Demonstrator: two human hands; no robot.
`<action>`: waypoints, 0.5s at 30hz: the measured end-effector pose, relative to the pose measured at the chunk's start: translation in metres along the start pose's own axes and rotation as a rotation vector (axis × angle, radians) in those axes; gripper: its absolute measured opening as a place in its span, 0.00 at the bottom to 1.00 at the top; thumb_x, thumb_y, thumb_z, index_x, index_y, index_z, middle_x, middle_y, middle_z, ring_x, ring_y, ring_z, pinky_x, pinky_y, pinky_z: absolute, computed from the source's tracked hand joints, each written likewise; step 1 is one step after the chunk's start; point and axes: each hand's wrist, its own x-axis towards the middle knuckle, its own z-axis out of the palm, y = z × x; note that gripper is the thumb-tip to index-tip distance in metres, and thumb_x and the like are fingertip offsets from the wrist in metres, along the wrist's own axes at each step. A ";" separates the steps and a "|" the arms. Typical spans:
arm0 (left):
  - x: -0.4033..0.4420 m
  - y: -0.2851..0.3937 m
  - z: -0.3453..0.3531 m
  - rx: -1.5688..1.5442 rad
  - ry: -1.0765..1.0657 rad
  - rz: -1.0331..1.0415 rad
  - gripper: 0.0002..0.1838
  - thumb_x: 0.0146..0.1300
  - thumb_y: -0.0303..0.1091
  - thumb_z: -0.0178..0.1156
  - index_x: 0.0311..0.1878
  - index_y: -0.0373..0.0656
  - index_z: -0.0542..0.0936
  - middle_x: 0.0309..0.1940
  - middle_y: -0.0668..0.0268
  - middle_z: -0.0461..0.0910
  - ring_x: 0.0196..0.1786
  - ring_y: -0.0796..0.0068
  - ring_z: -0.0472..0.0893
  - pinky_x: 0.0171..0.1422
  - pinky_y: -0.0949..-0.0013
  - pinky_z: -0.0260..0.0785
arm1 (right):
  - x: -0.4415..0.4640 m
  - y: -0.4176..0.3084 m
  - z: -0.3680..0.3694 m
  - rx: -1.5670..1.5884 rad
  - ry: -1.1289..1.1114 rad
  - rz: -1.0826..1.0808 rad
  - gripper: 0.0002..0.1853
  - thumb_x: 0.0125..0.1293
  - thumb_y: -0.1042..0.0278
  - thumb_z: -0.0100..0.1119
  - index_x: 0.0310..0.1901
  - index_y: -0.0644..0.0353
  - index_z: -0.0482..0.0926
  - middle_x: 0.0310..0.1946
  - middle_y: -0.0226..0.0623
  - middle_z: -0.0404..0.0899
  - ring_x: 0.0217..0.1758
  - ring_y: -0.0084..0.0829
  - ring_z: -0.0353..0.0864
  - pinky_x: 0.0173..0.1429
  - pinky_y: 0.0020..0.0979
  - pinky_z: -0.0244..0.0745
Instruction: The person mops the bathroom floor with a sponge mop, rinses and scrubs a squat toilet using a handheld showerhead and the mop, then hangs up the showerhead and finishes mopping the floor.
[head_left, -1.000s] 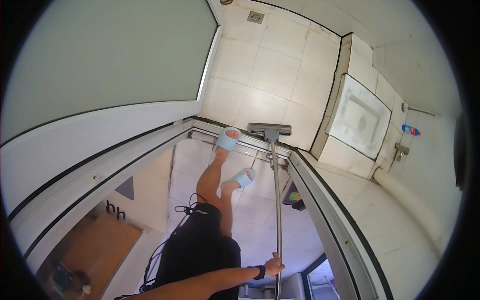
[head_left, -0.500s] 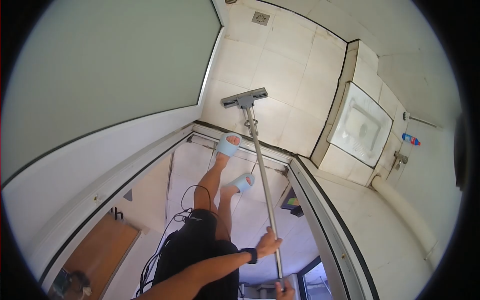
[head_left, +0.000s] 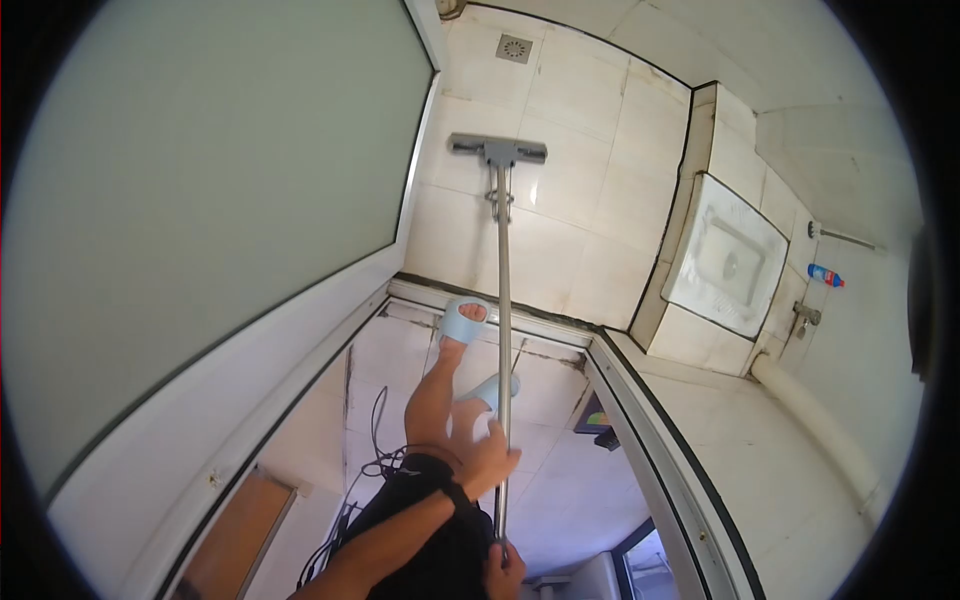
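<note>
A sponge mop (head_left: 504, 300) with a grey head and a long metal pole lies across the doorway, its head on the tiled floor inside. My right hand (head_left: 504, 573) is closed round the lower end of the pole. Farther up, my left hand (head_left: 484, 462), with a dark band on the wrist, is at the pole with its fingers spread and slightly blurred. Whether its palm touches the metal is hard to see.
A raised door sill (head_left: 540, 325) crosses in front of my light blue slippers. At left stands a frosted door panel (head_left: 240, 200). A squat toilet (head_left: 728, 258) sits on a raised step at right, near a blue bottle (head_left: 825, 275). A floor drain (head_left: 514, 48) is at the back.
The mop head has moved farther into the room and turned more level. My left hand has loosened from the pole and moved left and up; my right hand has shifted left with the pole.
</note>
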 end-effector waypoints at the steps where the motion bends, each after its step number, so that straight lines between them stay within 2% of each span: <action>1: 0.023 0.005 -0.022 0.034 -0.020 0.020 0.32 0.60 0.40 0.59 0.56 0.24 0.59 0.31 0.35 0.79 0.36 0.36 0.81 0.45 0.44 0.74 | 0.019 0.000 0.017 0.081 -0.010 0.011 0.16 0.73 0.58 0.53 0.47 0.64 0.78 0.20 0.32 0.70 0.20 0.24 0.66 0.25 0.30 0.62; 2: 0.047 0.012 -0.043 0.068 -0.040 0.042 0.31 0.60 0.40 0.59 0.55 0.24 0.60 0.31 0.36 0.80 0.34 0.37 0.82 0.46 0.45 0.74 | 0.036 -0.014 0.031 0.162 -0.018 0.019 0.13 0.74 0.59 0.53 0.46 0.62 0.76 0.15 0.21 0.64 0.14 0.13 0.63 0.17 0.20 0.54; 4: 0.102 0.020 -0.061 -0.042 0.069 0.069 0.27 0.59 0.38 0.59 0.52 0.26 0.62 0.27 0.40 0.79 0.29 0.41 0.83 0.40 0.50 0.77 | 0.057 -0.090 0.043 0.228 -0.035 0.057 0.15 0.71 0.62 0.57 0.48 0.68 0.79 0.22 0.32 0.75 0.25 0.24 0.72 0.31 0.30 0.70; 6: 0.132 0.073 -0.119 -0.068 -0.024 0.110 0.26 0.58 0.35 0.59 0.49 0.24 0.61 0.24 0.40 0.78 0.24 0.45 0.82 0.32 0.54 0.79 | 0.090 -0.120 0.054 0.161 0.025 -0.187 0.16 0.70 0.62 0.59 0.48 0.68 0.79 0.25 0.37 0.79 0.29 0.26 0.75 0.36 0.31 0.73; 8: 0.169 0.098 -0.147 -0.183 -0.115 0.098 0.27 0.56 0.33 0.59 0.47 0.20 0.60 0.23 0.41 0.77 0.23 0.48 0.83 0.24 0.57 0.79 | 0.107 -0.173 0.055 0.166 0.040 -0.259 0.16 0.70 0.62 0.59 0.48 0.68 0.80 0.26 0.38 0.80 0.31 0.25 0.75 0.37 0.31 0.73; 10: 0.191 0.124 -0.164 -0.184 -0.129 0.091 0.27 0.56 0.33 0.59 0.46 0.18 0.59 0.23 0.41 0.77 0.22 0.50 0.83 0.23 0.57 0.78 | 0.121 -0.193 0.050 0.153 0.042 -0.324 0.16 0.70 0.61 0.59 0.48 0.68 0.80 0.28 0.40 0.81 0.32 0.25 0.75 0.39 0.30 0.73; 12: 0.197 0.126 -0.152 -0.201 -0.139 0.070 0.28 0.55 0.34 0.59 0.45 0.16 0.59 0.22 0.42 0.77 0.21 0.51 0.82 0.21 0.57 0.78 | 0.136 -0.187 0.041 0.178 0.040 -0.354 0.15 0.71 0.61 0.58 0.48 0.66 0.80 0.18 0.21 0.67 0.19 0.13 0.64 0.22 0.21 0.58; 15: 0.193 0.115 -0.104 -0.148 -0.132 0.109 0.31 0.56 0.34 0.60 0.48 0.17 0.57 0.23 0.44 0.78 0.19 0.54 0.82 0.19 0.58 0.77 | 0.127 -0.163 0.006 -0.001 0.167 -0.398 0.14 0.71 0.61 0.58 0.46 0.66 0.80 0.19 0.22 0.67 0.21 0.15 0.65 0.25 0.22 0.60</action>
